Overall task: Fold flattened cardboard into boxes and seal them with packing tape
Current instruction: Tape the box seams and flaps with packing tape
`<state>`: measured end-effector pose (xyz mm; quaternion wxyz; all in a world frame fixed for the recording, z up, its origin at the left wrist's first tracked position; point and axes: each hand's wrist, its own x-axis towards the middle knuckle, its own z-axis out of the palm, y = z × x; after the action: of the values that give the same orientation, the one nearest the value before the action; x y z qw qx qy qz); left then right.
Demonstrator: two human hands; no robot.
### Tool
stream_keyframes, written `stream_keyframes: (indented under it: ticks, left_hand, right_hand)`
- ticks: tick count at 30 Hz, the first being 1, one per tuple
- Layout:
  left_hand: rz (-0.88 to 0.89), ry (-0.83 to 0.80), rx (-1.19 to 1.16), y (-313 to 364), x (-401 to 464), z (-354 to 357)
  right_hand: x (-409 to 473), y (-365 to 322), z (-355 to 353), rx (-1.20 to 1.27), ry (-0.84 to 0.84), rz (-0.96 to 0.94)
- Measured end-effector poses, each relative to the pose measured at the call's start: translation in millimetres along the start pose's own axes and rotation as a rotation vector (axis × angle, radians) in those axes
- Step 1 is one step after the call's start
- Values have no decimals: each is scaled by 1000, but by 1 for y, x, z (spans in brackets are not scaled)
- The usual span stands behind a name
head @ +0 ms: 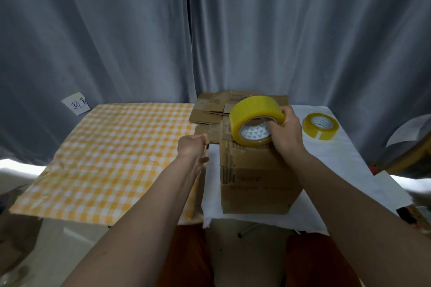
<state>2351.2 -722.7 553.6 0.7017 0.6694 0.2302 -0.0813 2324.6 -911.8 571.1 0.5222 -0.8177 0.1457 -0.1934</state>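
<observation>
improvised packing spot in a domestic room, likely a home rather than a shop or workshop. grey curtains [210, 30] hang floor-length across the whole far side. two small tables pushed together: left one under a yellow-and-white checked cloth [105, 158], right one under a plain white cloth [345, 165]. handwritten paper note [76, 103] stuck to the curtain at far left. pale tiled floor [58, 240] below. edge of a round wooden-framed item at far right, unclear. no shelving, signage or machinery-type fittings seen.
</observation>
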Motion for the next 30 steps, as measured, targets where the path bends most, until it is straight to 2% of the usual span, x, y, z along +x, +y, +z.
stream_keyframes:
  ticks: [9, 15, 19, 22, 24, 25, 28, 30]
  left_hand:
    - [-115, 27, -15, -19, 21, 11]
    - [-138, -21, 48, -33, 25, 25]
    - [-62, -7, 126, -36, 20, 29]
    - [122, 101, 288, -38, 23, 30]
    - [196, 178, 294, -35, 18, 31]
    - [174, 195, 275, -33, 17, 32]
    - [-71, 181, 72, -32, 23, 27]
    - [-158, 135, 47, -40, 24, 21]
  right_hand:
    - [7, 2, 9, -38, 3, 18]
    - [6, 4, 12, -23, -28, 53]
    - [3, 6, 13, -17, -36, 64]
    - [1, 8, 13, -10, -41, 77]
    - [1, 8, 14, 9, -40, 86]
    - [1, 8, 15, 13, -39, 90]
    - [1, 7, 14, 12, -45, 101]
    - [0, 8, 13, 10, -53, 98]
